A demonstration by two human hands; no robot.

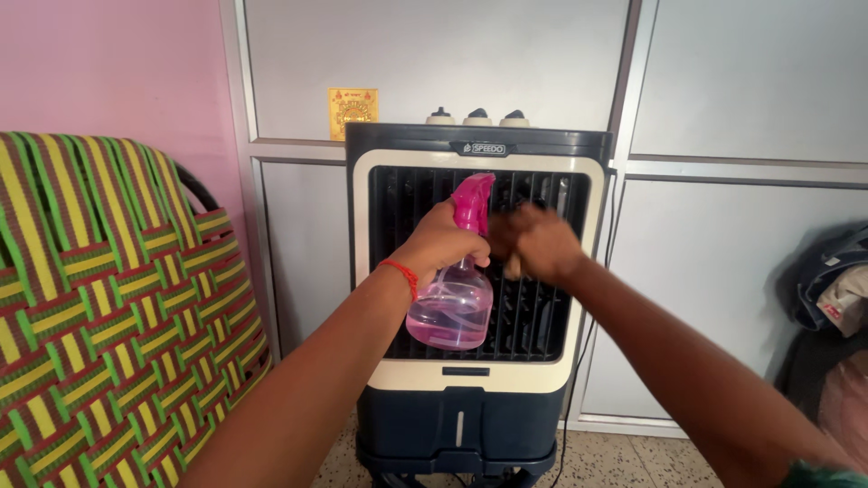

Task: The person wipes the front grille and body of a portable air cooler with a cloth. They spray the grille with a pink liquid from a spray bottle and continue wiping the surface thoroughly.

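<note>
left hand (pixel 445 242) clamped on neck of pink spray bottle (pixel 455 289), long axis upright, nozzle toward air cooler (pixel 477 298) grille. right hand (pixel 535 242) just beside nozzle, blurred; grip cannot be told.

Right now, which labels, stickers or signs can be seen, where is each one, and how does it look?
Brand plate: top front of the air cooler, small dark strip with pale lettering.
Square sticker: on the grey panel above the cooler's left corner, golden yellow with red figures.
Small dark label: on the cooler's cream band below the grille.
</note>
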